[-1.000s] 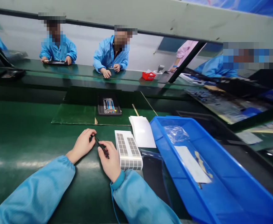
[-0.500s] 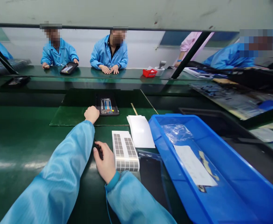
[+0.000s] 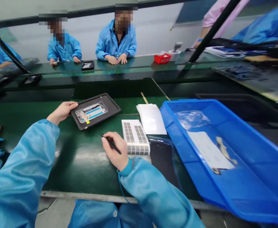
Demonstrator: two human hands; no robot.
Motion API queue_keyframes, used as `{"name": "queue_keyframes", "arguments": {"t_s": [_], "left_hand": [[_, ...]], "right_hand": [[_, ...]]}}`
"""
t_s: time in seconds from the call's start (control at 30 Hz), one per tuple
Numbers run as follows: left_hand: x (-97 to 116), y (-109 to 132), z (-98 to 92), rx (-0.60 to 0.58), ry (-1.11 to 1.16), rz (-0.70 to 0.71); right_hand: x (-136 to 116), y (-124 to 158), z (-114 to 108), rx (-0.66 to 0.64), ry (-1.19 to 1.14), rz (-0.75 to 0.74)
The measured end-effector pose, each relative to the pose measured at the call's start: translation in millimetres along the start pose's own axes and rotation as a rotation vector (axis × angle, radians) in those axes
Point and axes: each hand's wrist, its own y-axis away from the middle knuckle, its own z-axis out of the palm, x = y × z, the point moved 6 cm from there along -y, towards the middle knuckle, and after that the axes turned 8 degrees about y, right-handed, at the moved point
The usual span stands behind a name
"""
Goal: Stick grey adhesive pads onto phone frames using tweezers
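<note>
1. We've got the left hand (image 3: 64, 112) gripping a black tray (image 3: 111, 107) by its left end, thumb over the rim.
2. The tray sits slantwise over the far half of the green tabletop (image 3: 81, 175), well away from the near edge; whether it's lifted or resting, we can't tell.
3. And look at what it carries: a phone frame (image 3: 92, 112), silvery-rimmed with rounded corners, lying lengthwise inside the tray.
4. We see two bright blue strips along its middle, a black strip beside them, and a yellow tab at its near edge.
5. Over to the right hand (image 3: 116, 148), fingers curled round black tweezers (image 3: 114, 145), tips angled towards the tray but apart from it.
6. Just beside that hand, we spot a label strip (image 3: 136, 137) of grey squares, curled over at its near end, then white sheets (image 3: 152, 120) and a blue bin (image 3: 250, 136) towards the tabletop's right.
</note>
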Motion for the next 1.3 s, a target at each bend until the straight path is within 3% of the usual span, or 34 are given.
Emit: {"name": "queue_keyframes", "arguments": {"t_s": [0.13, 0.23, 0.43, 0.63, 0.77, 0.87, 1.1, 1.2, 1.3], "left_hand": [[-7, 22, -0.7, -0.3, -0.046, -0.095], [-10, 35, 14.3, -0.491, -0.085, -0.163], [-11, 69, 89.4, -1.072, -0.461, -0.045], [-19, 80, 148.3, -1.282, -0.579, -0.064], [-17, 79, 169.9, -1.276, -0.687, 0.004], [-14, 76, 178.5, -1.175, -0.784, 0.09], [-11, 72, 174.3, -0.968, -0.885, 0.241], [3, 76, 172.2, -0.789, -0.91, 0.458], [20, 100, 180.9, -0.622, -0.849, 0.694]], "right_hand": [[-20, 3, -25, 0.082, -0.039, 0.057], [-25, 10, -49, 0.111, -0.031, 0.108], [-12, 38, -89, 0.08, 0.073, 0.189], [15, 62, -115, 0.083, 0.164, 0.3], [21, 64, -125, 0.11, 0.178, 0.243], [26, 65, -130, 0.153, 0.14, 0.237], [62, 74, -140, 0.109, 0.03, 0.434], [68, 71, -141, 0.075, 0.023, 0.462], [69, 61, -145, 0.081, 0.003, 0.407]]}}
